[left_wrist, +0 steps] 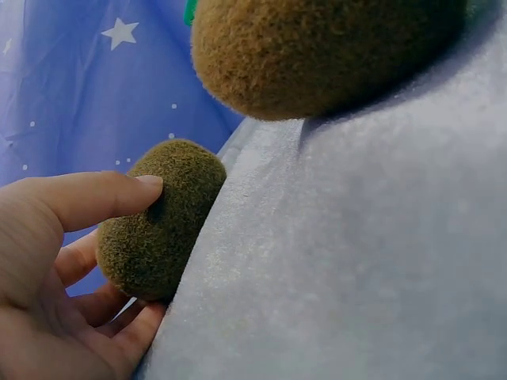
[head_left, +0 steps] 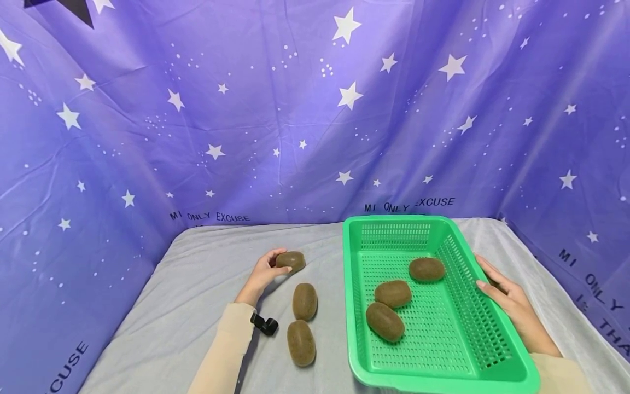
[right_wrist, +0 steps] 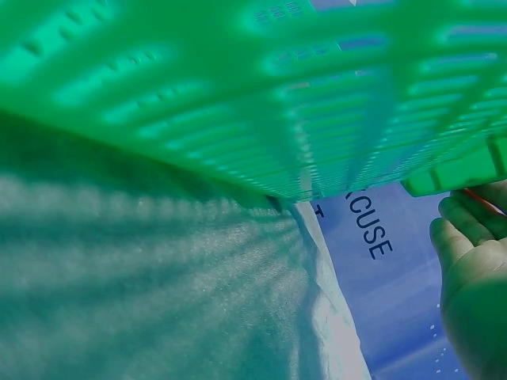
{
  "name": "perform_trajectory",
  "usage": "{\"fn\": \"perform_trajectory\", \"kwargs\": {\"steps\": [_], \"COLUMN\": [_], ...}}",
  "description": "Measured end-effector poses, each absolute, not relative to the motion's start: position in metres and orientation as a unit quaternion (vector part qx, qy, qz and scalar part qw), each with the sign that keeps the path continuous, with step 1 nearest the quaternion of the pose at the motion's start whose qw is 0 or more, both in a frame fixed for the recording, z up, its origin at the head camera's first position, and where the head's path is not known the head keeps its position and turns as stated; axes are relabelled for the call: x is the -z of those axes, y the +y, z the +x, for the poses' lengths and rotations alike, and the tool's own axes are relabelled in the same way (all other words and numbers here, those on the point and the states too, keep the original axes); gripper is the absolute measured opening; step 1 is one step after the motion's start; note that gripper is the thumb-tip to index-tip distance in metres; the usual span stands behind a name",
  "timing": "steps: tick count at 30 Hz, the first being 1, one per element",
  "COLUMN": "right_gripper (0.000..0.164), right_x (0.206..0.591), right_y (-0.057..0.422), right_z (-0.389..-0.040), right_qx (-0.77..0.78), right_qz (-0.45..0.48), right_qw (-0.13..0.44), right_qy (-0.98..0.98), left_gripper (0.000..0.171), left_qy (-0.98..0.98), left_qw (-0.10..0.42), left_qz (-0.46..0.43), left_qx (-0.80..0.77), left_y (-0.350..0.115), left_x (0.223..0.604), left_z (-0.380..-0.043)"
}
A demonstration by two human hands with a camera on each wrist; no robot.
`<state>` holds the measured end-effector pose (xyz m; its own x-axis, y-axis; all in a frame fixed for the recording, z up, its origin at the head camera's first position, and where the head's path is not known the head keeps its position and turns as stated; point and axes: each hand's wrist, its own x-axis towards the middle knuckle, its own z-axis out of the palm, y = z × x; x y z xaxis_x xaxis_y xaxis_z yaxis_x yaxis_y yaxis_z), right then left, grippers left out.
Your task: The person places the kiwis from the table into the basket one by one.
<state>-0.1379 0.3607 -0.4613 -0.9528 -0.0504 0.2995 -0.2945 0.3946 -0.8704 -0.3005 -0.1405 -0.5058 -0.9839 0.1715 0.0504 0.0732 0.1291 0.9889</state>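
My left hand (head_left: 264, 275) holds a brown fuzzy kiwi (head_left: 293, 261) near the back of the table, thumb on one side and fingers on the other. In the left wrist view this kiwi (left_wrist: 162, 222) is right at the grey cloth. Two more kiwis, one (head_left: 304, 301) behind the other (head_left: 301, 343), lie just in front of that hand. To the right stands a green plastic basket (head_left: 350, 306) containing three kiwis. At its right rim, my right hand (head_left: 514, 303) grips the edge, thumb on top; the right wrist view shows fingers (right_wrist: 451, 241) under the rim.
Inside the basket, one kiwi (head_left: 426, 269) lies toward the back right, and two others (head_left: 392, 294) (head_left: 385, 322) touch at the left. A wrinkled grey cloth (head_left: 197, 284) covers the table. Purple star-printed curtains (head_left: 275, 109) enclose the back and sides.
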Motion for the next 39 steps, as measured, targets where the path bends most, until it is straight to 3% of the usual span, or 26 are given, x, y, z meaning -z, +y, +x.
{"fn": "perform_trajectory", "kwargs": {"steps": [17, 39], "right_gripper": [0.056, 0.055], "right_x": [0.459, 0.46], "right_y": [0.359, 0.36], "right_z": [-0.135, -0.135], "right_qx": [-0.652, -0.641], "right_qz": [0.093, 0.096], "right_qw": [0.052, 0.062], "right_qy": [-0.751, -0.759], "left_gripper": [0.051, 0.055], "left_qy": [0.75, 0.769], "left_qw": [0.032, 0.004], "left_qz": [0.085, 0.063], "left_qx": [-0.655, -0.636], "left_y": [-0.139, -0.134], "left_x": [0.506, 0.484], "left_z": [-0.296, -0.286]}}
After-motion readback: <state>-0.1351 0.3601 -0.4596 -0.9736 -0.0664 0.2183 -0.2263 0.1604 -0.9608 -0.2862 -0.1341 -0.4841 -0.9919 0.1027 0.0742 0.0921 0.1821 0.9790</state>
